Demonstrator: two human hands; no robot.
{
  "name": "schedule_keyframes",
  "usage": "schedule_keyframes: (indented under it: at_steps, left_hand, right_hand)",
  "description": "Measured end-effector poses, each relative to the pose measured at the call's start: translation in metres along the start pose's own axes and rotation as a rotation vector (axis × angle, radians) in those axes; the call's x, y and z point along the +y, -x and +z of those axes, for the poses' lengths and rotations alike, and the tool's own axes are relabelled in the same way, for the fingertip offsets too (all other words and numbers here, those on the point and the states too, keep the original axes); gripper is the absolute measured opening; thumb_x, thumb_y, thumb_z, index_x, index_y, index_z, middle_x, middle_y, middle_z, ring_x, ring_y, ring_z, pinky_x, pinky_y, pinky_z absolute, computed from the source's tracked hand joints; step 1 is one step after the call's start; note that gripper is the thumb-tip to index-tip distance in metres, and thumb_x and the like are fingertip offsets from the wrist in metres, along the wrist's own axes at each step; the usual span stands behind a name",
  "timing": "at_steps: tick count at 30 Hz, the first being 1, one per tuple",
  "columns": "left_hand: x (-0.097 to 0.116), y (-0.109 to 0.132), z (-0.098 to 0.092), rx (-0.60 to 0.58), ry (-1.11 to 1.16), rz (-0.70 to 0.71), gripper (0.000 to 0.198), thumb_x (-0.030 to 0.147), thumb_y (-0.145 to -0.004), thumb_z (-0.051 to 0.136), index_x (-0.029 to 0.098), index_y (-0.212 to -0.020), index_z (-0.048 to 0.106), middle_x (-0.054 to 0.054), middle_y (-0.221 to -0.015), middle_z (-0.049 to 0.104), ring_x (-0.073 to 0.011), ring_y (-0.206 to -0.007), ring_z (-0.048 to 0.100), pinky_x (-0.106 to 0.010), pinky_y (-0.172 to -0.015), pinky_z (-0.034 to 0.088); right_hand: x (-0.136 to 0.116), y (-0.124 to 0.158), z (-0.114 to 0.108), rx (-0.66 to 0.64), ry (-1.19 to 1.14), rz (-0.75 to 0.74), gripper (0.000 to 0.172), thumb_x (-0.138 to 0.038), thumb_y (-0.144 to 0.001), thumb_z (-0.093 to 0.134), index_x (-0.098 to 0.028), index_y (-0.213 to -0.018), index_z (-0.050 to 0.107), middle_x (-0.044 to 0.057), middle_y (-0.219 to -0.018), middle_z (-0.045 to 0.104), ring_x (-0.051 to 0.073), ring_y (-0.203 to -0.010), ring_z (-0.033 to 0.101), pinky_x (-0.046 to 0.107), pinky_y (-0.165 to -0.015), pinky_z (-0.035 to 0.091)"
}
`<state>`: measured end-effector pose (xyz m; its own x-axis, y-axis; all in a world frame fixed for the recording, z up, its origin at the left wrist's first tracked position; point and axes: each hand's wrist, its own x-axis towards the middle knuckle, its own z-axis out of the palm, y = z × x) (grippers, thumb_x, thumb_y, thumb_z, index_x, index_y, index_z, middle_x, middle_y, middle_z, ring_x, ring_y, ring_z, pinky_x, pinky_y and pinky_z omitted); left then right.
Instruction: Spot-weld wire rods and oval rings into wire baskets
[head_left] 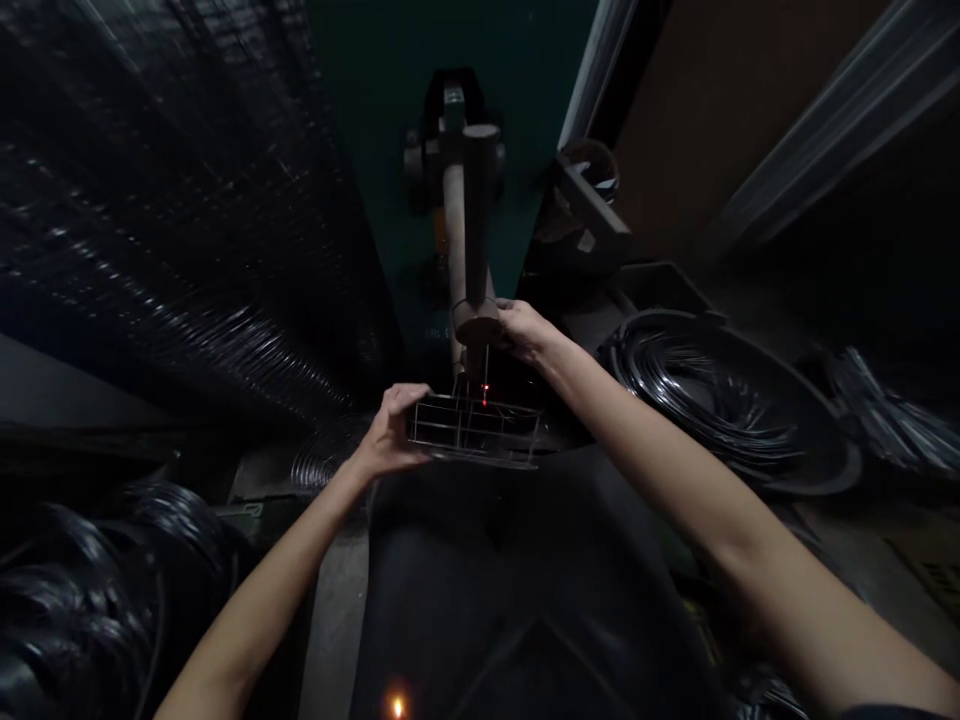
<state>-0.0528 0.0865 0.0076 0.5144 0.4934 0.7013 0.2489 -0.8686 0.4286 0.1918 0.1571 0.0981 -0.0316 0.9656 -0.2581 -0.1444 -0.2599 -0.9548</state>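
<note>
Holding a wire frame (474, 430) at centre: left hand (390, 430) is on its 9 o'clock end, fingers clamped over the top rail. The frame's long axis runs 9 to 3, roughly level, with its top edge just under the tip of a vertical post (466, 220). Right hand (525, 328) sits at 1 o'clock from the frame, fingers wrapped round the post's lower end. A red glow (484, 390) shows where the post tip meets the frame, about mid-length, nearer the right hand than the left. Wire coils (705, 390) lie at 3 o'clock, well apart, and rolled mesh (172, 200) fills 10 o'clock. Too dark to tell what the frame rests on.
</note>
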Motion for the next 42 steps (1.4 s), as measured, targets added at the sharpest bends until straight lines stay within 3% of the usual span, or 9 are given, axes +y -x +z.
schedule_keyframes:
  at_steps: [3, 8, 12, 15, 19, 24, 29, 36, 42]
  left_hand:
    - [0.029, 0.030, 0.022, -0.050, -0.160, 0.105, 0.076, 0.038, -0.066, 0.082, 0.032, -0.130, 0.043, -0.012, -0.116, 0.060, -0.0277, -0.104, 0.056, -0.046, -0.087, 0.044]
    - [0.120, 0.079, 0.067, -0.163, -0.203, 0.181, 0.045, 0.042, -0.069, 0.078, 0.043, -0.111, 0.061, -0.004, -0.110, 0.067, -0.0245, -0.098, 0.061, -0.036, -0.082, 0.042]
    - [0.145, 0.068, 0.047, -0.044, -0.109, 0.219, 0.064, 0.047, -0.065, 0.080, 0.044, -0.123, 0.053, -0.001, -0.129, 0.059, -0.0234, -0.111, 0.058, -0.036, -0.090, 0.044]
    - [0.125, 0.042, 0.011, 0.182, -0.012, -0.197, 0.078, 0.043, -0.065, 0.081, 0.032, -0.133, 0.046, -0.006, -0.124, 0.059, -0.0250, -0.109, 0.058, -0.041, -0.094, 0.046]
    - [0.141, 0.018, -0.011, -0.033, 0.425, -0.748, 0.036, 0.040, -0.086, 0.062, 0.021, -0.116, 0.060, -0.002, -0.078, 0.064, -0.0151, -0.066, 0.061, -0.029, -0.064, 0.051]
    - [0.208, -0.015, 0.044, 0.147, 1.068, -1.046, 0.040, 0.050, -0.089, 0.056, 0.019, -0.114, 0.060, 0.008, -0.049, 0.040, -0.0047, -0.037, 0.030, -0.018, -0.041, 0.029]
    - [0.193, -0.040, 0.084, 0.291, 1.182, -1.126, 0.052, 0.053, -0.086, 0.058, 0.017, -0.124, 0.059, 0.004, -0.061, 0.053, -0.0047, -0.042, 0.040, -0.018, -0.042, 0.032]
    - [0.142, -0.028, 0.046, -0.112, 1.107, -1.119, 0.042, 0.044, -0.077, 0.071, 0.014, -0.106, 0.072, -0.004, -0.076, 0.065, -0.0080, -0.061, 0.054, -0.021, -0.059, 0.043]
    - [0.142, -0.044, 0.048, -0.188, 0.783, -1.058, 0.044, 0.044, -0.081, 0.067, 0.016, -0.115, 0.068, 0.002, -0.063, 0.057, -0.0078, -0.054, 0.050, -0.020, -0.054, 0.039]
  right_hand:
    - [0.010, 0.034, -0.014, 0.031, 0.105, 0.037, 0.016, -0.027, -0.088, 0.061, -0.017, -0.080, 0.052, -0.006, -0.050, 0.047, 0.004, -0.035, 0.032, 0.017, -0.034, 0.018]
    - [0.044, 0.120, -0.043, 0.144, 0.638, -0.063, 0.032, -0.048, -0.074, 0.073, -0.020, -0.083, 0.060, -0.002, -0.057, 0.055, 0.011, -0.049, 0.047, 0.023, -0.046, 0.034]
    - [0.038, 0.193, -0.062, -0.056, 0.939, -0.193, 0.019, -0.039, -0.082, 0.065, -0.024, -0.094, 0.065, 0.001, -0.073, 0.066, 0.017, -0.063, 0.059, 0.028, -0.065, 0.044]
    - [0.023, 0.217, -0.075, -0.197, 0.922, -0.319, 0.017, -0.035, -0.087, 0.056, -0.025, -0.098, 0.066, 0.004, -0.088, 0.070, 0.020, -0.076, 0.065, 0.030, -0.075, 0.047]
    - [0.033, 0.182, -0.084, -0.168, 0.873, -0.421, 0.016, -0.034, -0.087, 0.056, -0.025, -0.093, 0.068, 0.004, -0.091, 0.071, 0.020, -0.084, 0.065, 0.030, -0.081, 0.047]
    - [0.073, 0.096, -0.064, -0.144, 0.748, -0.377, 0.017, -0.027, -0.087, 0.057, -0.021, -0.096, 0.070, 0.001, -0.098, 0.073, 0.018, -0.094, 0.066, 0.030, -0.090, 0.047]
    - [0.082, 0.066, -0.052, -0.179, 0.877, -0.488, 0.032, -0.012, -0.086, 0.056, -0.021, -0.114, 0.069, 0.006, -0.115, 0.070, 0.020, -0.108, 0.064, 0.036, -0.099, 0.045]
    - [0.076, 0.054, -0.065, -0.233, 1.095, -0.475, 0.047, -0.004, -0.083, 0.056, -0.026, -0.123, 0.066, 0.006, -0.121, 0.067, 0.026, -0.109, 0.064, 0.040, -0.097, 0.047]
    - [0.077, 0.098, -0.069, 0.065, 1.106, -0.478, 0.039, -0.017, -0.088, 0.056, -0.022, -0.126, 0.062, 0.009, -0.124, 0.065, 0.027, -0.107, 0.064, 0.039, -0.091, 0.048]
